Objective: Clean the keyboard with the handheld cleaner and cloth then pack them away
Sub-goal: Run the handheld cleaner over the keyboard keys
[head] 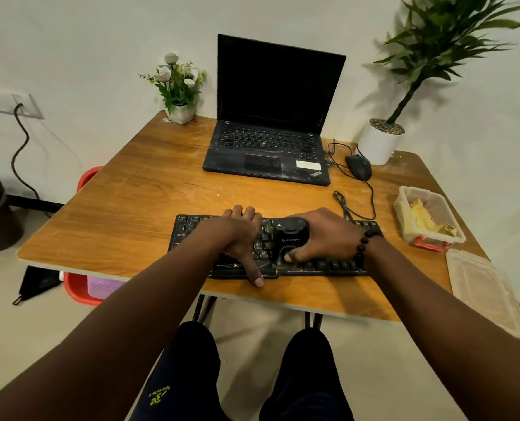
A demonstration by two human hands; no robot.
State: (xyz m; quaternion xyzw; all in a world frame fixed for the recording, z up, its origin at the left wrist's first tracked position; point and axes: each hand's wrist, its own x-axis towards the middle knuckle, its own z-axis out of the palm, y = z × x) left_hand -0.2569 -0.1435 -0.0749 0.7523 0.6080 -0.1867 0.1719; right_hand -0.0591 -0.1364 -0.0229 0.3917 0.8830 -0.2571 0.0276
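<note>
Black handheld cleaner (290,238) sits gripped in the right hand (322,235), mid-pass over the keyboard (337,264) — left hand (240,235) flat, fingers straight, steadying it. Next, probably: the cloth (426,221).

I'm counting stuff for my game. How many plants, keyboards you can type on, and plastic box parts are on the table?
Plants: 2, the flower pot and the tall potted plant
Keyboards: 2, the laptop keyboard and the black keyboard
Plastic box parts: 2, the container and its lid
Total: 6
</note>
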